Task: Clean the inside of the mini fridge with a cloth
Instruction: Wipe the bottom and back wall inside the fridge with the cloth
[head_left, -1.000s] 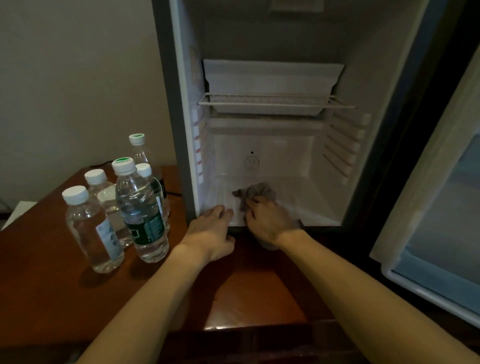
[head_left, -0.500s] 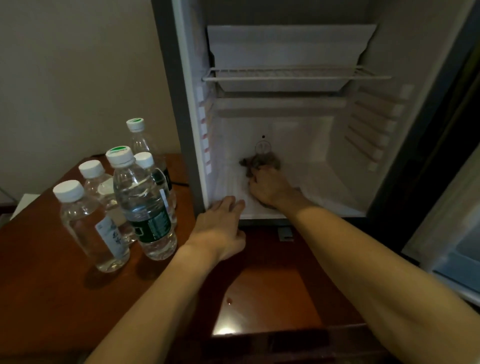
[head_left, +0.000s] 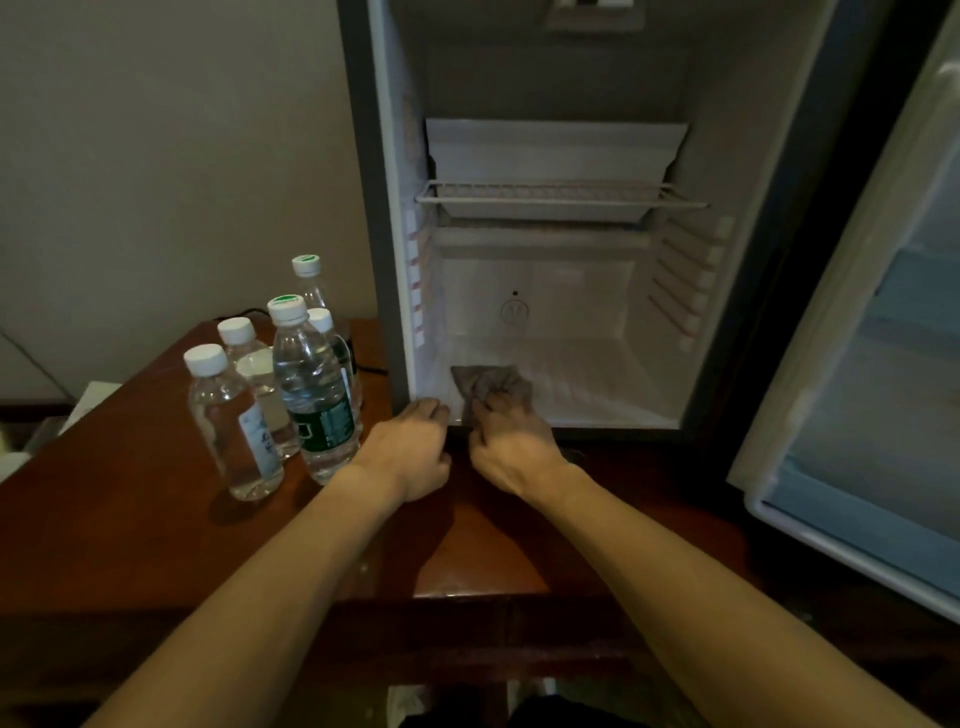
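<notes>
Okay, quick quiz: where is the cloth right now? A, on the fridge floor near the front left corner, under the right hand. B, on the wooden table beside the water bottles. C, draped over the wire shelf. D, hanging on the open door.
A: the cloth lies on the fridge floor by the front left corner, with the right hand pressing on it.

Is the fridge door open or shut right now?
Open. The door is swung out to the right, and the fridge floor and shelf are exposed.
</notes>
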